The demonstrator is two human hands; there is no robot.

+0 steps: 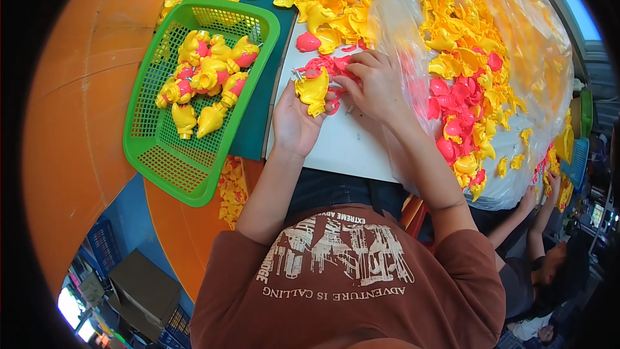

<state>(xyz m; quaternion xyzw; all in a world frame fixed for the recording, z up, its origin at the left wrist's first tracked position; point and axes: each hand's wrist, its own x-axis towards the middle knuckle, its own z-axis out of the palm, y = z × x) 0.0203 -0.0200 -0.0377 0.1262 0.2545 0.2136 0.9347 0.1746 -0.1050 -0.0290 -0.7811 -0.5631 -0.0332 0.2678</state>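
A white desk [374,148] spread out in front of the person. Across its right side stretched clear plastic sheeting [546,52], with a broad heap of yellow and pink shells [462,94] lying along it. To the left, beyond the desk's edge, stood a green basket [270,29], tilted in view, with yellow-and-pink figures [210,74] gathered in it. At the desk's far side lay a smaller pile of yellow shells [345,16].

Both bare forearms came up from the lower edge and converged over the near left part of the desk. The left hand [294,123] was turned palm up, wrist laid back, its grip closed lightly around a yellow piece [312,94], thumb along the near left side. The right hand [378,87] came in from the right with its back upward and fingers bent, thumb and forefinger drawn toward that piece; whether they pinched anything, I could not tell. Pink shells [323,63] lay just beyond the held piece. Smallest was a silvery pin [298,73] at the piece's upper left.
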